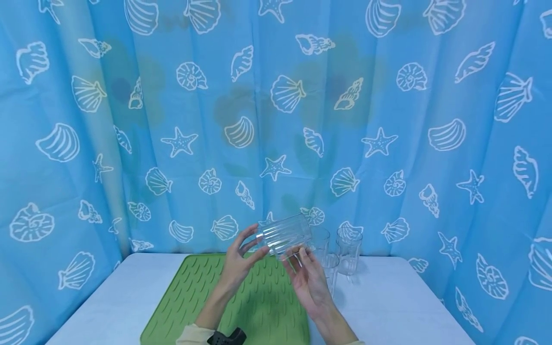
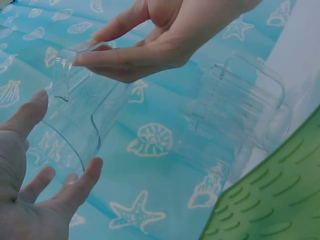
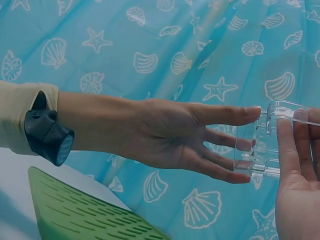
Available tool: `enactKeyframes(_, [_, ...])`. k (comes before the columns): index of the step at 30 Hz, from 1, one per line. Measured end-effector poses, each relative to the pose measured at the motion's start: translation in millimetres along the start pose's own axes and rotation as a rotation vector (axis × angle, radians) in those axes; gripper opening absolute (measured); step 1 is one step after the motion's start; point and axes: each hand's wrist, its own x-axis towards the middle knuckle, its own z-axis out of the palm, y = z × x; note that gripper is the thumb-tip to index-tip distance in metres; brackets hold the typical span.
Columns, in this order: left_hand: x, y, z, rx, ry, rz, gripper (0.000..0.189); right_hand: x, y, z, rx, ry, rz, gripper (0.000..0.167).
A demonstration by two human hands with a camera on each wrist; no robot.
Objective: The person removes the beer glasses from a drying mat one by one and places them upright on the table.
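A clear ribbed glass mug (image 1: 284, 235) is held on its side in the air above the far part of a green ridged mat (image 1: 194, 287). My left hand (image 1: 237, 263) grips its left end, thumb and spread fingers around the edge. From below right, my right hand (image 1: 311, 285) pinches the mug's handle; the left wrist view shows this handle (image 2: 62, 77) between thumb and fingers. Whether the left end is the rim or the base, I cannot tell. Behind the right hand stand more glass mugs (image 1: 349, 250), partly hidden by it.
A white-covered table (image 1: 388, 302) lies under the mat and the standing mugs. Blue curtain (image 1: 276, 134) with white shell and starfish prints hangs along the back and both sides. A dark camera strap (image 3: 47, 127) sits on the left wrist.
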Motion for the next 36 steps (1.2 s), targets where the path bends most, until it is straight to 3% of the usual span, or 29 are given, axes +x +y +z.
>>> enactKeyframes(7, [-1.4,2.9,-0.6,0.016,0.020,0.006,0.066,0.0,-2.6,-1.6,-0.055,0.080,0.008,0.017])
enactKeyframes(14, [-0.4,8.0,-4.1,-0.011,0.030,0.005,0.066,3.5,-14.1,-10.2,-0.201,0.218,-0.040,0.018])
enactKeyframes(17, [0.3,9.3,-5.9,-0.009,0.040,0.000,0.064,4.6,-21.7,-10.0,-0.329,0.276,-0.093,0.012])
enactKeyframes(20, [1.2,10.6,-7.2,-0.006,0.052,-0.002,0.062,4.7,-29.7,-7.9,-0.520,0.295,-0.144,0.018])
enactKeyframes(24, [1.5,12.2,-8.6,-0.003,0.063,-0.003,0.060,4.0,-39.6,-5.3,-0.792,0.252,-0.209,0.031])
enactKeyframes(28, [0.7,13.5,-8.6,0.006,0.074,-0.007,0.059,1.4,-49.5,-2.2,-1.012,0.200,-0.262,0.030])
enactKeyframes(32, [0.3,13.8,-8.7,0.022,0.079,-0.022,0.058,-0.3,-56.3,4.0,-1.162,0.121,-0.307,0.026])
enactKeyframes(36, [0.5,13.3,-9.3,0.046,0.081,-0.035,0.057,1.0,-60.4,13.7,-1.262,-0.038,-0.361,0.025])
